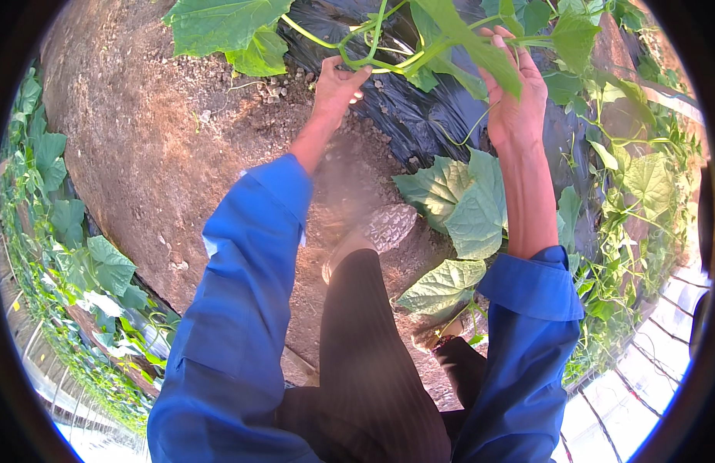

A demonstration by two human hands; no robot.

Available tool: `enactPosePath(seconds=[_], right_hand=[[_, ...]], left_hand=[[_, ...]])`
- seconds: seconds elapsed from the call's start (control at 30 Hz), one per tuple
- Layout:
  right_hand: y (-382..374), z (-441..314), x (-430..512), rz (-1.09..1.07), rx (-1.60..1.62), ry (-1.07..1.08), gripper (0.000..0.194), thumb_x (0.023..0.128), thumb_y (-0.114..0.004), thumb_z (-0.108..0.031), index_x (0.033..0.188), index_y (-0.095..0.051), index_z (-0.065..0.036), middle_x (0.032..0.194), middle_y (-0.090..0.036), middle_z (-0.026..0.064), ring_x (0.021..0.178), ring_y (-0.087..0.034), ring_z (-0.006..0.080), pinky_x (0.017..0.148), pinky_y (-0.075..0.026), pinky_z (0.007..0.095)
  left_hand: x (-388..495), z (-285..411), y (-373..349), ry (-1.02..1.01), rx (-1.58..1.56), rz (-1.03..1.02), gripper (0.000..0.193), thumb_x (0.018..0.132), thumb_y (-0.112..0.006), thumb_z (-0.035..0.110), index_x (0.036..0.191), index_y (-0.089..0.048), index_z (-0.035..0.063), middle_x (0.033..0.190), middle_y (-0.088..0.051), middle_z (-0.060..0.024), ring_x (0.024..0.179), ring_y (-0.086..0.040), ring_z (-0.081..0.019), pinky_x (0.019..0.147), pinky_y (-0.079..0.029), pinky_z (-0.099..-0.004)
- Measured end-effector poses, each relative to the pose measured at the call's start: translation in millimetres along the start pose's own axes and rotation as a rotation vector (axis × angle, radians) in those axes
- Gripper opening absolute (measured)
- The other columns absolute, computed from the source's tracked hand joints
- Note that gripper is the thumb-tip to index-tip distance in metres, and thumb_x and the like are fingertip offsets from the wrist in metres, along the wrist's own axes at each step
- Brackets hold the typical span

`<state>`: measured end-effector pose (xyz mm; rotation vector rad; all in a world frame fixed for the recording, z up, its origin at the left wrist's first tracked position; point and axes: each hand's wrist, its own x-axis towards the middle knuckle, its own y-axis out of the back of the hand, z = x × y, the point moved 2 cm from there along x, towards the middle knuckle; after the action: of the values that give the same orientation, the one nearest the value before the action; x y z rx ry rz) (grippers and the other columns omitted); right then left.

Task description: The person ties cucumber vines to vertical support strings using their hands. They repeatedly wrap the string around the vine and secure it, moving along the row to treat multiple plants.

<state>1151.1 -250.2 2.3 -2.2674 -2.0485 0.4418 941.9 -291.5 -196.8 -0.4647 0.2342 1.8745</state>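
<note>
A green climbing vine (418,58) with broad lobed leaves, like a cucumber plant, stretches across the top of the head view. My left hand (339,87) pinches its stem between thumb and fingers, beside a curled loop of stem. Farther right, my right hand (517,107) has its fingers around a stem of the same vine. A long leaf (493,61) hangs in front of that palm and hides part of the grip. Under the vine, black plastic mulch film (404,116) covers the soil bed.
Bare brown soil (137,144) spreads on the left. Large leaves (476,202) grow below my right hand, close to my patterned shoe (392,226). More vines (641,179) line the right side, and another leafy row (68,231) curves along the left rim.
</note>
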Motion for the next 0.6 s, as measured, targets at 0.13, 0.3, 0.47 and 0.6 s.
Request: enactPosePath(seconds=[0.13,0.3,0.47,0.6], right_hand=[[-9,5,-7,-0.025,0.033,-0.019,0.017,0.097,-0.065,-0.011,0.112,-0.066,-0.004,0.108,-0.069,0.0047,0.096,-0.064,0.0142,0.089,-0.052,0.0299],[-13,1,-14,-0.017,0.023,-0.018,0.017,0.097,-0.064,-0.01,0.112,-0.066,-0.003,0.106,-0.069,0.0039,0.093,-0.064,0.0139,0.088,-0.052,0.0292],[-16,7,-13,-0.033,0.017,-0.034,0.016,0.097,-0.064,-0.011,0.111,-0.066,-0.004,0.106,-0.069,0.0037,0.092,-0.065,0.0137,0.087,-0.052,0.0278],[-4,9,-10,-0.019,0.003,-0.035,0.016,0.097,-0.064,-0.011,0.111,-0.066,-0.004,0.107,-0.069,0.0037,0.094,-0.065,0.0141,0.088,-0.052,0.0286]], left_hand=[[18,-13,-13,-0.123,0.143,0.325,0.058,0.08,-0.082,0.035,0.11,-0.051,-0.004,0.085,-0.063,-0.0113,0.065,-0.06,-0.0176,0.061,-0.05,-0.0333],[30,-22,-37,-0.236,0.297,0.648,0.04,0.091,-0.071,0.031,0.099,-0.054,-0.0046,0.074,-0.062,-0.0107,0.065,-0.063,-0.0234,0.063,-0.052,-0.0376],[36,-45,-24,-0.117,0.056,0.501,0.025,0.097,-0.06,0.015,0.101,-0.056,-0.0086,0.075,-0.065,-0.0141,0.056,-0.065,-0.0202,0.05,-0.053,-0.0305],[8,-9,-19,-0.022,-0.055,0.26,0.019,0.098,-0.05,0.003,0.105,-0.063,-0.0103,0.08,-0.069,-0.0148,0.057,-0.068,-0.0199,0.049,-0.055,-0.0295]])
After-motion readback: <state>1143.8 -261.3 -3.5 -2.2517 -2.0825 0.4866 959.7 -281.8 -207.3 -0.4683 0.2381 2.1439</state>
